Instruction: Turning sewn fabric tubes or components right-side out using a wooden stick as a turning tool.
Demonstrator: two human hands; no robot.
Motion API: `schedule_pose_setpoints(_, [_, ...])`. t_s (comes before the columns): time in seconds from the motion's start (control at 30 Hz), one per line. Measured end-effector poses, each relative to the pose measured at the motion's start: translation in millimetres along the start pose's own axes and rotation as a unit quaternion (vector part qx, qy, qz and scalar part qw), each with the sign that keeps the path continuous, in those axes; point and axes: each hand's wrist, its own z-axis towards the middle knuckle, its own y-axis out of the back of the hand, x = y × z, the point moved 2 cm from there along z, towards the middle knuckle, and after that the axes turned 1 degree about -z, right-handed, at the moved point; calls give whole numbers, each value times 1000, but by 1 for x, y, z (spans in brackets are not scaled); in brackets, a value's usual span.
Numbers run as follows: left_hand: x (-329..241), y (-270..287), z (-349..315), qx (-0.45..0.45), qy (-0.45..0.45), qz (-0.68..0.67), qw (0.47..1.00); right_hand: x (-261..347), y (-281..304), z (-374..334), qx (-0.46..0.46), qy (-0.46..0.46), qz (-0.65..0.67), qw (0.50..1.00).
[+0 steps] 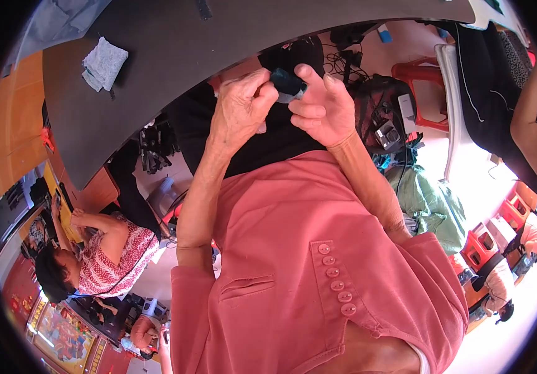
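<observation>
A small dark piece (286, 81) with a greyish-white lower edge is held up over my lap, just off the dark table's edge. I cannot make out its kind. My left hand (242, 106) is closed, its thumb and bent fingers pinching the left end of the piece. At the other end is my right hand (327, 107), open, with its fingers apart and partly bent. Its forefinger comes close to the piece; whether it touches is unclear.
On the dark table (175, 43) lies a folded patterned cloth (105, 63). A black bag (377, 112), a red stool (421, 87) and a green sack (427, 199) stand to the right. A person in a patterned shirt (119, 255) sits at left; others sit at right.
</observation>
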Motion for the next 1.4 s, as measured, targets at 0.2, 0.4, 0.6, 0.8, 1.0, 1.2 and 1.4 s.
schedule_pose_setpoints(0.2, [-8,-8,-7,-86,-88,-88,989,-9,-7,7,94,-40,33,994])
schedule_pose_setpoints(0.4, [-2,0,1,-103,-102,-7,989,-1,-19,12,17,6,-53,998])
schedule_pose_setpoints(0.6, [7,-3,1,-96,-112,19,989,-3,-26,7,-122,70,-334,932])
schedule_pose_setpoints(0.8, [-13,-3,-6,-85,-124,-38,988,-5,-19,12,62,-49,-109,991])
schedule_pose_setpoints(1.0, [-15,4,-3,-107,-138,-54,983,-13,-21,20,49,-26,-8,998])
schedule_pose_setpoints(1.2, [2,2,-7,-117,-69,-3,991,-16,-29,18,-115,58,-139,982])
schedule_pose_setpoints(1.4, [10,-2,-6,-122,-76,-33,989,-14,-26,16,-113,53,-189,974])
